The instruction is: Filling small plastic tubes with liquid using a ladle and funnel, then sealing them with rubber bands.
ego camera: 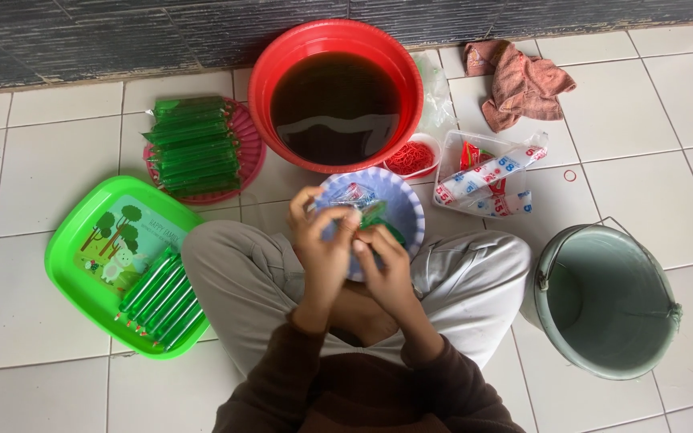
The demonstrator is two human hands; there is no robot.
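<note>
Both hands meet over the blue bowl (407, 210), and each grip is clamped on the same small green plastic pouch (373, 215): the left hand (324, 244) pinches its upper end with fingers curled together, and the right hand (387, 269) holds its lower part from beneath. The pouch sits just above the near side of the blue bowl, partly hidden by the fingers, so how full it is cannot be told.

The bowl rests on the person's crossed legs. Directly beyond it stands a red basin (334, 44) filled with dark liquid. To the basin's left, a pink round tray (249, 136) carries a stack of green filled tubes (194, 144). Nearer than that, left of the bowl, a green tray (82, 240) holds more green tubes (162, 301) laid side by side. Just right of the basin lies a small dish of red rubber bands (411, 158), then a clear container (451, 164) with rolled packets. A pink cloth (523, 84) lies beyond it on the floor. A grey-green bucket (607, 301) stands right of the bowl.
</note>
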